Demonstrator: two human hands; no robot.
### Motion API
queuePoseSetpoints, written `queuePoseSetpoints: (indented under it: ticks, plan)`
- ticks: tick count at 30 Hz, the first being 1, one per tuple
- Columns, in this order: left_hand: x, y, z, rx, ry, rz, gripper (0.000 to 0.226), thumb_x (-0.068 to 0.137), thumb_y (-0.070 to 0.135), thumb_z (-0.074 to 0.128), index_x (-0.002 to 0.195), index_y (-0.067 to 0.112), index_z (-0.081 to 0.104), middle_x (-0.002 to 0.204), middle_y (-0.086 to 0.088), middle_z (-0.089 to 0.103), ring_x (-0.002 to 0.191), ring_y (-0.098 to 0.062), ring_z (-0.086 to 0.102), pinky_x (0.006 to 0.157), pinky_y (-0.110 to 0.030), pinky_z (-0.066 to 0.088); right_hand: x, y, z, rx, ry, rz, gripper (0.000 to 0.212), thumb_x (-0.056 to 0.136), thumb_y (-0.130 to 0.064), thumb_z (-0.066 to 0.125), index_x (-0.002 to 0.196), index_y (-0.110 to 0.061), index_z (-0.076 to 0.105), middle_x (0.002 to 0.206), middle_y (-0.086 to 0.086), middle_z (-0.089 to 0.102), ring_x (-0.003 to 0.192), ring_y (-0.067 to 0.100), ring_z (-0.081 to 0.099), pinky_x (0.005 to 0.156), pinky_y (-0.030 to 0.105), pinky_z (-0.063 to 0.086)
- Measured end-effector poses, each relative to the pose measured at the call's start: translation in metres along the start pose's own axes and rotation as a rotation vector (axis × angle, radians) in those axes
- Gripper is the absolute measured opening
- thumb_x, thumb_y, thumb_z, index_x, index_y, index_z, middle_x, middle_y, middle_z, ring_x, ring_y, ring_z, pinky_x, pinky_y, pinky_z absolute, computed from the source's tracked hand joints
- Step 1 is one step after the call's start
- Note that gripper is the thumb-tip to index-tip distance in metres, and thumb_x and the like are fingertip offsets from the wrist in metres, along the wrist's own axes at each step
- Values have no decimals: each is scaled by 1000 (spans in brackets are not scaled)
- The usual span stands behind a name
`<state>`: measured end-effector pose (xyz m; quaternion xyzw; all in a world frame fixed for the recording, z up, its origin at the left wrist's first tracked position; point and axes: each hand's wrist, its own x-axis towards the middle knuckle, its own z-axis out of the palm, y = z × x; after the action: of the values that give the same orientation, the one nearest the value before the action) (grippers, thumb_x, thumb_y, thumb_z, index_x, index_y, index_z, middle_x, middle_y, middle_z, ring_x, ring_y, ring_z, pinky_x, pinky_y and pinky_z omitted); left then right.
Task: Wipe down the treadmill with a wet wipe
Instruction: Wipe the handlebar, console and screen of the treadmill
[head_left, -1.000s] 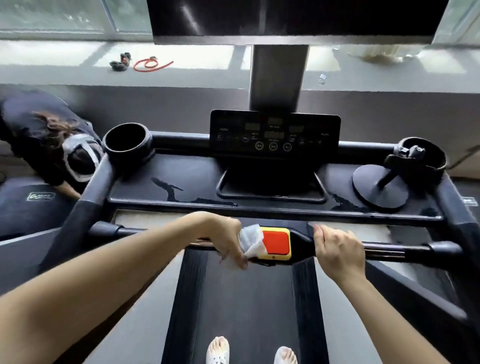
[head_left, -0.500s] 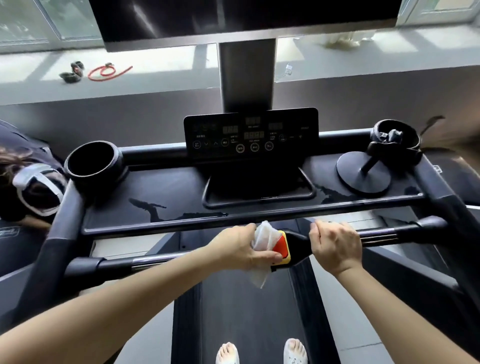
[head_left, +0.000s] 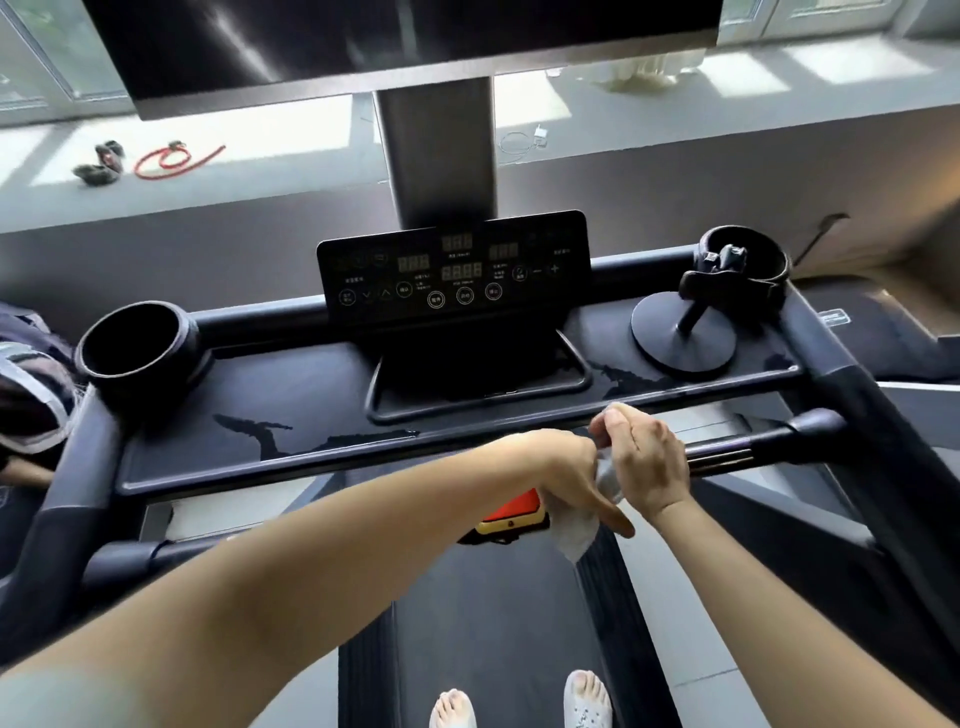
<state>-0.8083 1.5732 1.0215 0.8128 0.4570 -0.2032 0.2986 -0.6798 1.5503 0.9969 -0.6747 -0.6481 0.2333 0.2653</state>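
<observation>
Leftmost, a dark bag (head_left: 31, 384) sits off the side of the treadmill (head_left: 249, 457), partly cut by the frame edge. On the pale sill behind lie a red cord (head_left: 174, 156) and some small dark items (head_left: 101, 163). Next comes an empty black cup holder (head_left: 136, 345) at the console tray's left corner, then wet streaks (head_left: 270, 434) across the dark tray surface. At centre the control panel (head_left: 454, 267) stands tilted below a grey post, with a large dark screen (head_left: 405, 47) overhead. A red and yellow stop button (head_left: 514, 512) sits on the front handlebar, partly hidden by the left forearm.

Just right of it the left hand (head_left: 563, 467) and right hand (head_left: 647, 460) meet above the handlebar (head_left: 727, 454), both with fingers closed on the wet wipe (head_left: 582, 530). White and crumpled, it is bunched between the two hands, a loose tail hanging below the left thumb over the belt (head_left: 488, 623). A bit of white also shows at the right fingertips.

Further right, a round-based stand (head_left: 683, 332) rests on the tray beside the second cup holder (head_left: 743, 260), which holds a small dark object. Two feet in white footwear (head_left: 587, 699) stand on the belt.
</observation>
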Motion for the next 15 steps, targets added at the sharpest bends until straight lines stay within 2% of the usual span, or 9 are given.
queuePoseSetpoints:
  ticks: [3,5,7,9,11,13,15]
  plan:
    - [-5,5,14,181,196,-16,64,75,83,64,77,20,57,75,1,65,74,-24,64,65,-34,51,1,0,-3,97,21,53,38,88,-41,31,76,-23,62,74,-5,69,76,21,63,75,42,51]
    - [-16,1,30,227,375,-2,62,81,79,60,91,18,57,85,0,66,78,-25,63,67,-36,49,0,2,-1,98,22,47,39,88,-46,32,77,-21,60,71,-4,68,73,23,62,73,43,51]
    - [-26,-6,49,265,570,43,63,91,75,46,102,13,56,95,-5,64,85,-28,60,73,-40,44,-1,4,-3,48,-18,-2,35,90,-46,40,77,-19,59,69,-4,65,70,22,60,69,40,50]
    - [-36,-13,68,327,733,77,64,99,67,32,109,9,58,99,-8,60,89,-29,57,78,-41,46,-11,6,-11,119,-32,-84,19,95,-31,53,82,-21,62,76,-7,65,74,14,62,70,35,49]
    - [-44,-15,84,366,848,51,64,104,56,34,128,1,56,109,-12,60,97,-31,57,87,-43,48,-35,4,-22,223,42,-157,11,97,-10,60,90,-17,65,87,-6,65,82,11,63,74,24,51]
    - [-49,-12,96,439,927,43,57,102,37,49,141,-5,49,124,-18,59,113,-35,56,103,-46,43,-70,5,-28,304,113,-63,15,96,-4,61,89,-16,68,83,-4,67,76,12,65,70,21,53]
    - [-50,-1,103,476,1002,97,50,92,16,55,139,-1,54,127,-17,60,118,-34,55,107,-46,42,-97,9,-26,501,8,252,21,98,-3,59,84,-13,71,77,6,72,66,17,68,67,32,59]
